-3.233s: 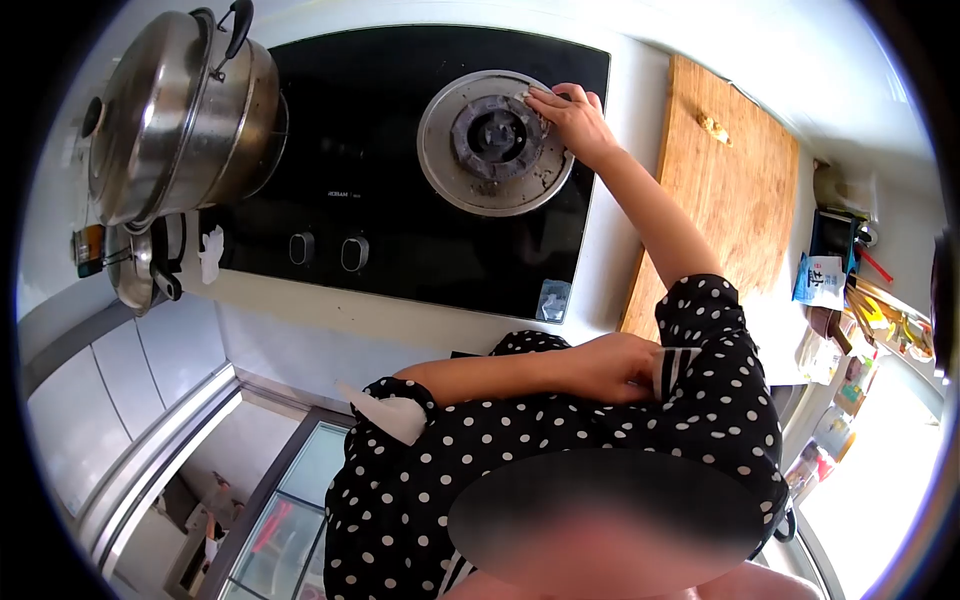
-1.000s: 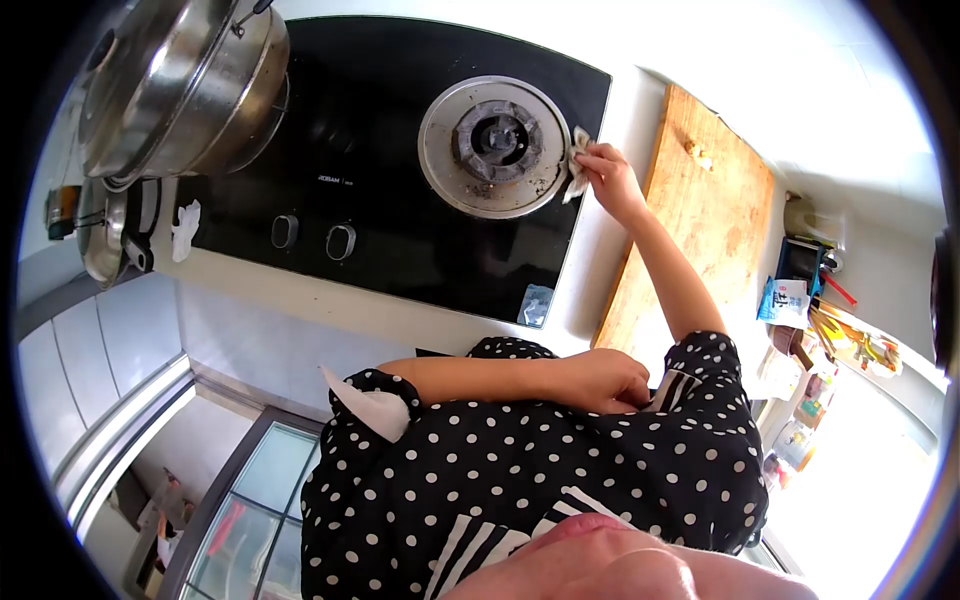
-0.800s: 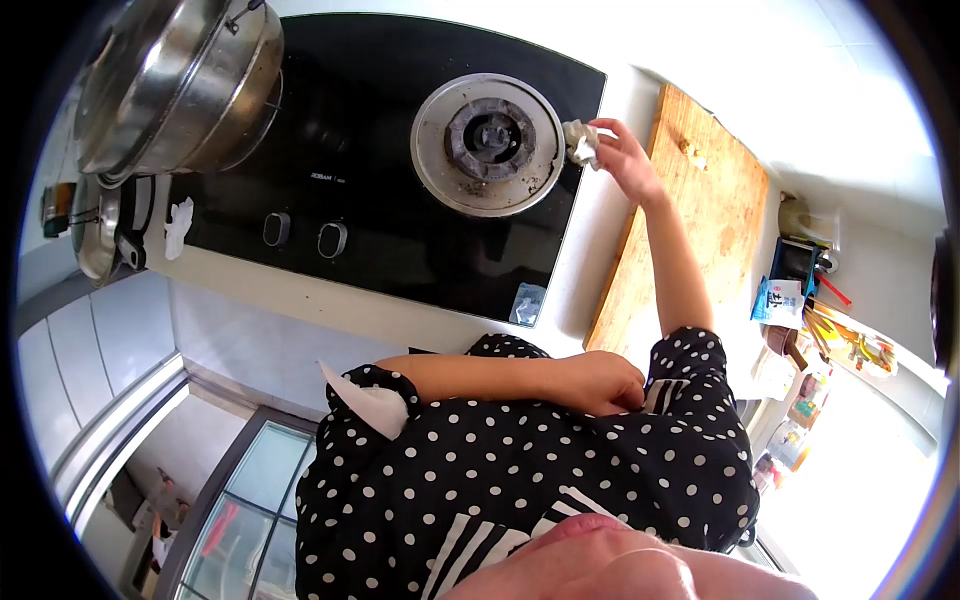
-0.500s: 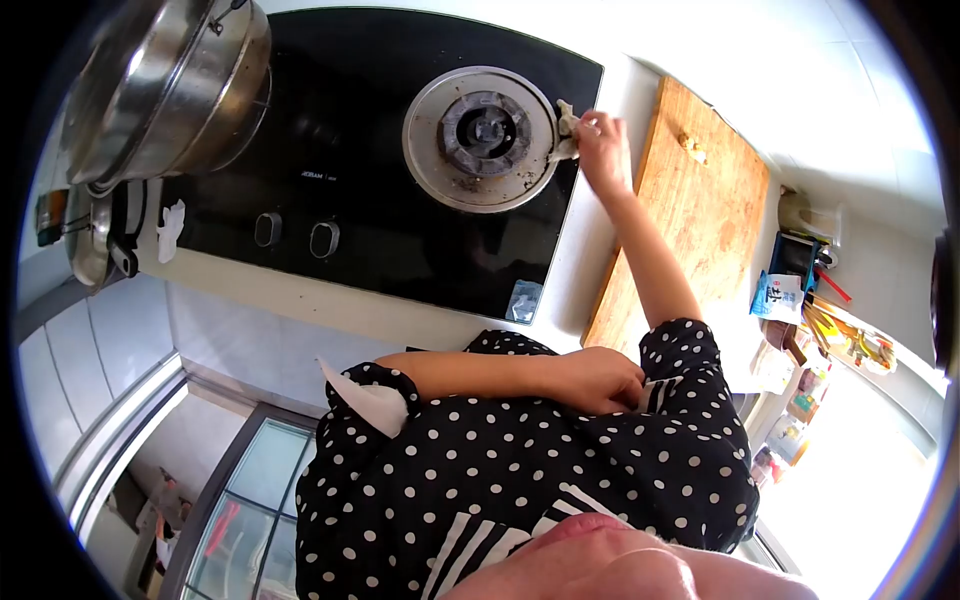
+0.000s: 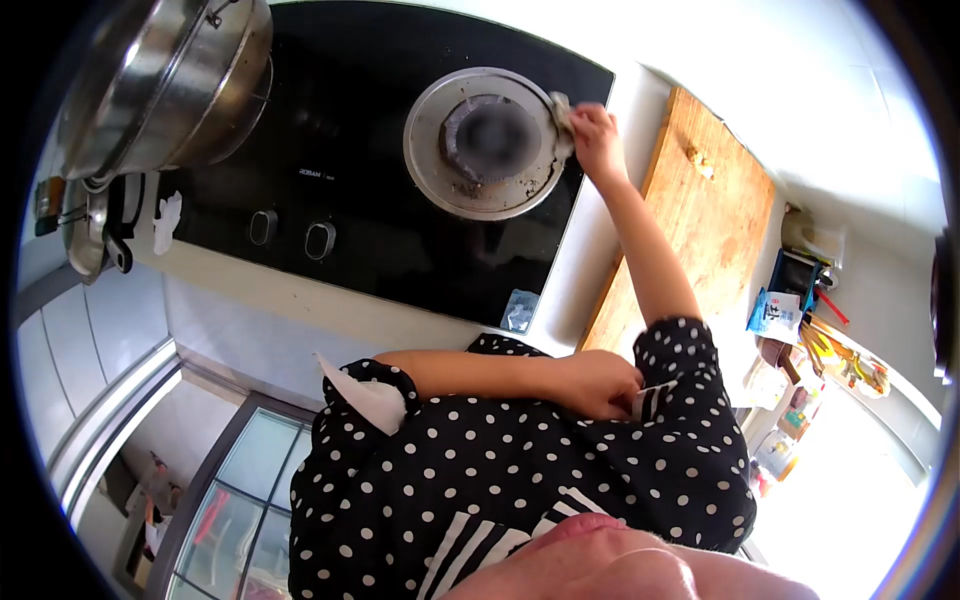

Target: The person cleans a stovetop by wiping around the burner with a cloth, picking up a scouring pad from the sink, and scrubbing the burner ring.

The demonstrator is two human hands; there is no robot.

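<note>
The right hand (image 5: 597, 143) reaches out over the right side of the black hob (image 5: 365, 130), its fingers together and clamped on a crumpled wad (image 5: 562, 125), pale and greyish. The wad lies against the outer rim of the round metal plate (image 5: 425, 150) that surrounds the burner (image 5: 487, 138), on the side toward the wooden board (image 5: 705, 200); the burner's middle is blurred. Dark specks and crumbs dot the plate, most thickly on its part toward the person. The left hand (image 5: 603, 384) is bent across the front of the body with its fingers curled, touching or just beside the striped cuff (image 5: 652, 402) of the right sleeve of the black polka-dot garment (image 5: 560, 470); whether this grip is clamped on the fabric, I cannot tell. The board lies on the white worktop (image 5: 585, 290) beside the hob, with a small yellowish-brown piece (image 5: 700, 162) on it. Two knobs (image 5: 320, 240) sit near the hob's front edge, and a clear bluish patch (image 5: 519, 311) marks its near right corner. A large steel pot (image 5: 165, 90) stands at the far left, partly out of view, and a white crumpled piece (image 5: 167, 222) lies at the hob's left front corner, near a pan (image 5: 88, 240).
</note>
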